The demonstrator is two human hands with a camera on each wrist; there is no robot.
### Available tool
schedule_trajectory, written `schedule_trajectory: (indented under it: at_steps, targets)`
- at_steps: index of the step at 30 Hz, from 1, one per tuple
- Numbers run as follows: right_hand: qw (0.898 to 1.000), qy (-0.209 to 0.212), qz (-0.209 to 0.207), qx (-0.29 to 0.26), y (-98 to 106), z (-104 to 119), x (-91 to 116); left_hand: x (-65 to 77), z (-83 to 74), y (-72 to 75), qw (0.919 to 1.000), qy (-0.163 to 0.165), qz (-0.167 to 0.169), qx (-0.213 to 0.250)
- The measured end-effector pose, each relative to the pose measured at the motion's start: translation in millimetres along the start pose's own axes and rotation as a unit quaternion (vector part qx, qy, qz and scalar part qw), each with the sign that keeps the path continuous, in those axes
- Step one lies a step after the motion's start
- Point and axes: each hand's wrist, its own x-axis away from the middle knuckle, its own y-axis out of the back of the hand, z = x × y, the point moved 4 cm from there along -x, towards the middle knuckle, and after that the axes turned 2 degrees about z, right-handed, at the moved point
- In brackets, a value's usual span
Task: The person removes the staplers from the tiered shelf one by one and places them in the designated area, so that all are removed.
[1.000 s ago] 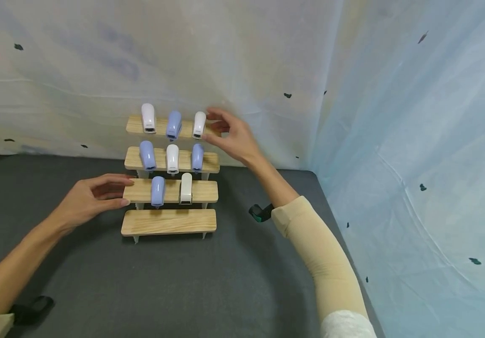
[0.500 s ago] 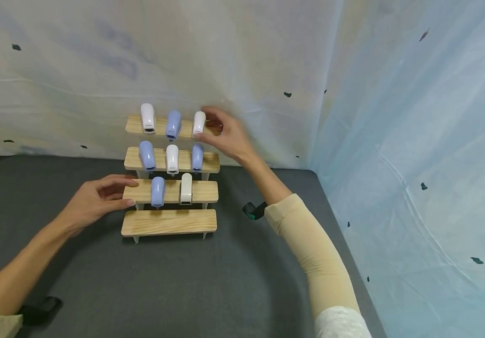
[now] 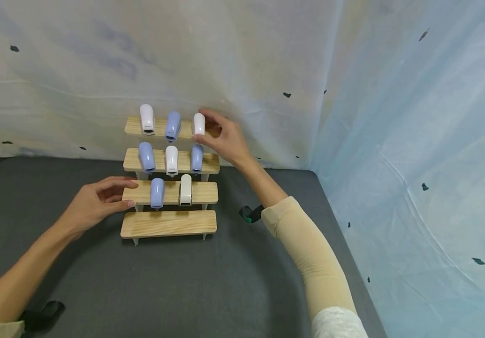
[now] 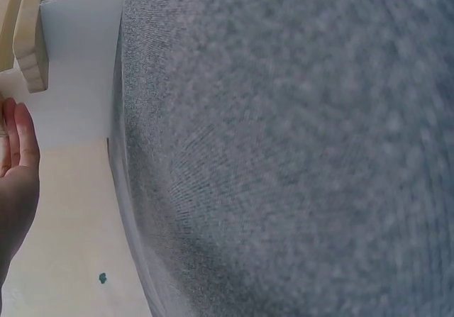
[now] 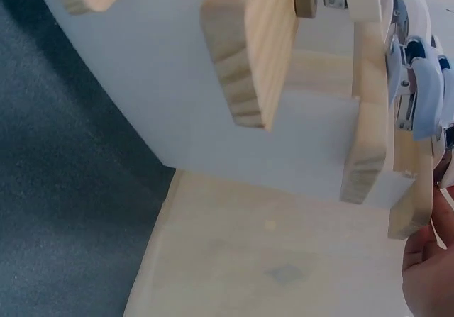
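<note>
A four-tier wooden stand holds small white and light-blue staplers on its upper three steps. At the top right, my right hand pinches a white stapler, with the thumb at its front end and the fingers behind. Beside it on that step are a blue stapler and another white stapler. My left hand grips the left end of the third step down, thumb below and fingers above. Only part of this hand shows in the left wrist view. In the right wrist view, my right hand is mostly cut off.
Blue, white and blue staplers stand on the second step. A blue stapler and a white stapler are on the third. The stand rests on a dark grey table, close to a pale curtain behind and at right.
My right hand has moved slightly left, from beside the top-right white stapler to pinching it, and the stapler now tilts a little. My left hand has shifted slightly right onto the step's end.
</note>
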Motion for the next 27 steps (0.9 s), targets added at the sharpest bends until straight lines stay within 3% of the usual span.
schedule_trajectory:
  at_steps: [9,13,21,27]
  targets:
    - [1.0,0.026,0.0,0.006,7.7,1.3,6.2,4.5,-3.5,1.6,0.9996,0.021,-0.015,-0.003]
    - [1.0,0.021,0.002,-0.011,14.7,3.7,10.6,4.0,-5.0,1.7,0.9995,0.021,-0.018,-0.014]
    - [1.0,0.016,-0.003,0.008,26.2,0.2,28.3,3.0,-5.4,0.2,0.9994,0.025,-0.014,-0.017]
    - [1.0,-0.002,-0.007,-0.025,33.7,-2.3,41.3,2.9,-1.7,0.0,0.9993,0.023,-0.018,-0.024]
